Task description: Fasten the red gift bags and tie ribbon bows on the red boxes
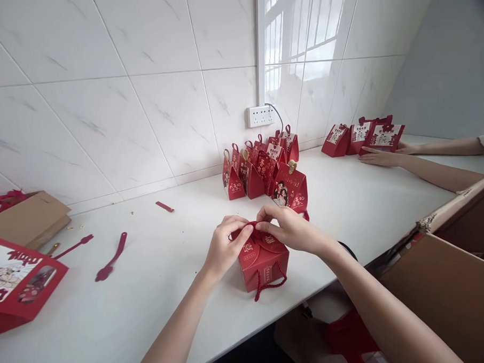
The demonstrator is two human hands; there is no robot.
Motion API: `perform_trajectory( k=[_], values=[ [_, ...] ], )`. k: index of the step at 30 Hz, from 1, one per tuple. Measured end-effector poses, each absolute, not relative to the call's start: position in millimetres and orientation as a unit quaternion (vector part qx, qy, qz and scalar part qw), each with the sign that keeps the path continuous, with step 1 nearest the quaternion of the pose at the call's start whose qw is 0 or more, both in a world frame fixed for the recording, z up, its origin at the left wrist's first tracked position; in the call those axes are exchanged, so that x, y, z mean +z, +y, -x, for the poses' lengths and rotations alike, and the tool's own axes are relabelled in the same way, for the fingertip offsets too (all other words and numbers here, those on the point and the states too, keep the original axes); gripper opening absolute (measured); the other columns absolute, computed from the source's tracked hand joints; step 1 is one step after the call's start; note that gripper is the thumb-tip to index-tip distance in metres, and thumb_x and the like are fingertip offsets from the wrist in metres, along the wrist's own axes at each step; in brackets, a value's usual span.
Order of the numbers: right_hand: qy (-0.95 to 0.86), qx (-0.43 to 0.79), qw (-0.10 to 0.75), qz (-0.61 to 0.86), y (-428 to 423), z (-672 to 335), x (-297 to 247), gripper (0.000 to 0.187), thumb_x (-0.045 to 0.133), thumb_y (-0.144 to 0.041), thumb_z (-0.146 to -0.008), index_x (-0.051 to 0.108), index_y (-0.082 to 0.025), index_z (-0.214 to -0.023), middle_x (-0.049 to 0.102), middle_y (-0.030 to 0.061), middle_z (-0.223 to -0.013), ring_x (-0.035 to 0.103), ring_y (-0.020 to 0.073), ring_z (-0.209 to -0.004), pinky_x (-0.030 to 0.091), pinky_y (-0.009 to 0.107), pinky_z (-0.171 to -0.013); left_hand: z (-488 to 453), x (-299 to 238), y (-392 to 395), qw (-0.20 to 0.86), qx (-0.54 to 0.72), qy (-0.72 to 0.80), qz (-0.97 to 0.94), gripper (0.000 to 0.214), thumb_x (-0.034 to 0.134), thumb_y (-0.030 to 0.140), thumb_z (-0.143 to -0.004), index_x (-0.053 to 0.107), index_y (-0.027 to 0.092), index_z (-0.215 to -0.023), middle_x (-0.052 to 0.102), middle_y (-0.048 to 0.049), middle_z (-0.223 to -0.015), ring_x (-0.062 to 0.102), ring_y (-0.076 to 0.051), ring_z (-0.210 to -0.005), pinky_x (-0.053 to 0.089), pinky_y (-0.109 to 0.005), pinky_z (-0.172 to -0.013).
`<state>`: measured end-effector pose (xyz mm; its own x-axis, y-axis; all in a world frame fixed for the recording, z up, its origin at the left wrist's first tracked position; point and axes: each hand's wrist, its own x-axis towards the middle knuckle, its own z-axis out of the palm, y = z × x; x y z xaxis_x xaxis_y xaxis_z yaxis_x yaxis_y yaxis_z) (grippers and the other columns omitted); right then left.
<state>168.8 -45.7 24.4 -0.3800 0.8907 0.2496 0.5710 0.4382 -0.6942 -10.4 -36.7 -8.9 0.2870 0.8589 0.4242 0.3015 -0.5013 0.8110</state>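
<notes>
The top of a red gift box [265, 270] is pinched between thumb and fingers by both the left hand [227, 245] and the right hand [284, 229]; exactly which folds are gripped is hidden by the fingertips. The box is set upright on the white table [160, 319], directly beneath and between the hands, near the table's front edge, with its twisted rope handle [274, 285] hung down the front face. Just behind the right hand, a box printed with a bridal couple [292, 185] is seen, backed by a cluster of looped red favour boxes [253, 170]. To the left, a dark red strap [114, 262] is laid flat, well apart from the hands; farther left, a windowed red box [20, 287] is placed before an open cardboard box [41, 216]. At the far right, a row of red boxes [360, 136] is touched by a co-worker's hand [379, 157]. A large carton [450, 279] is seen nearer, at the right edge.
</notes>
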Motion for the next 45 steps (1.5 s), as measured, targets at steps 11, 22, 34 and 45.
perform_trajectory(
  k=[11, 22, 34, 45],
  values=[
    [-0.777, 0.267, 0.309, 0.479, -51, -170, 22, 0.011, 0.054, -0.025, -0.082, 0.063, -0.020, -0.085, 0.068, 0.0029, -0.085, 0.061, 0.0173, -0.077, 0.044, 0.029, -0.068, 7, -7, -39, 0.338, 0.448, 0.401, -0.724, 0.018, 0.054, 0.034, -0.083, 0.055, 0.018, -0.075, 0.058, -0.0014, -0.074, 0.054, -0.014, -0.070, 0.042, -0.024, -0.063],
    [-0.775, 0.234, 0.314, 0.497, -52, -163, 18, 0.007, 0.048, -0.019, -0.081, 0.056, -0.021, -0.080, 0.066, 0.0021, -0.080, 0.059, 0.0154, -0.069, 0.044, 0.027, -0.063, 7, -8, -39, 0.494, 0.459, 0.358, -0.646, 0.017, 0.058, 0.032, -0.079, 0.056, 0.016, -0.075, 0.057, 0.0005, -0.071, 0.052, -0.011, -0.066, 0.042, -0.021, -0.062],
    [-0.821, 0.020, 0.366, 0.438, -75, -171, 4, 0.006, 0.055, -0.023, -0.085, 0.060, -0.021, -0.081, 0.053, 0.0091, -0.113, 0.054, 0.0238, -0.104, 0.045, 0.042, -0.087, 9, -3, -42, 0.479, 0.456, 0.381, -0.646, 0.018, 0.057, 0.033, -0.076, 0.049, 0.017, -0.071, 0.057, -0.0016, -0.076, 0.051, -0.012, -0.067, 0.041, -0.023, -0.061],
    [-0.803, 0.054, 0.374, 0.460, -70, -165, 6, 0.015, 0.052, -0.018, -0.086, 0.064, -0.019, -0.077, 0.058, 0.0086, -0.103, 0.057, 0.0211, -0.091, 0.043, 0.043, -0.085, 17, 4, -44, 0.401, 0.431, 0.397, -0.704, 0.017, 0.054, 0.029, -0.076, 0.048, 0.019, -0.064, 0.060, -0.0070, -0.085, 0.050, -0.025, -0.110, 0.043, -0.029, -0.074]
  ],
)
